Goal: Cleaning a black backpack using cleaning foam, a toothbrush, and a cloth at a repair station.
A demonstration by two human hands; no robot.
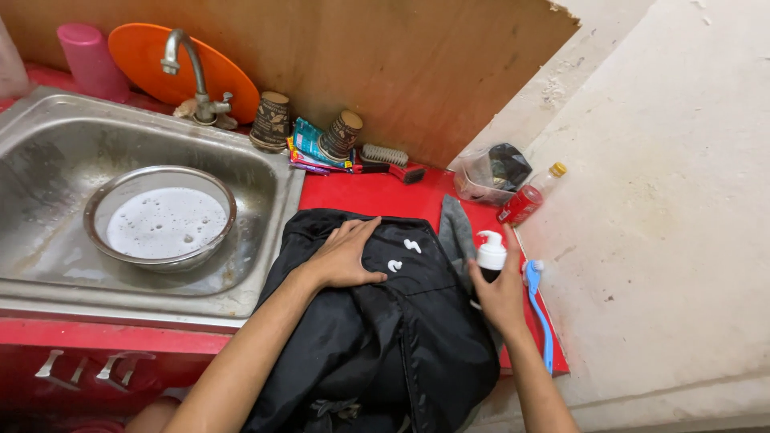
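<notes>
A red counter (365, 194) runs beside a steel sink (265, 172). On it lies a black bag (385, 337), its lower end cut off. The left hand (346, 255) presses flat on it, fingers spread; the right hand (501, 289) grips a white pump bottle (491, 252), body mostly hidden.

Just two bare forearms here, no sleeves down to the wrists, no gloves. The left hand (346, 255) and right hand (500, 292) show no rings, watch or bracelets, nails short and plain.

Bag (377, 337) right of sink (48, 152)
</notes>
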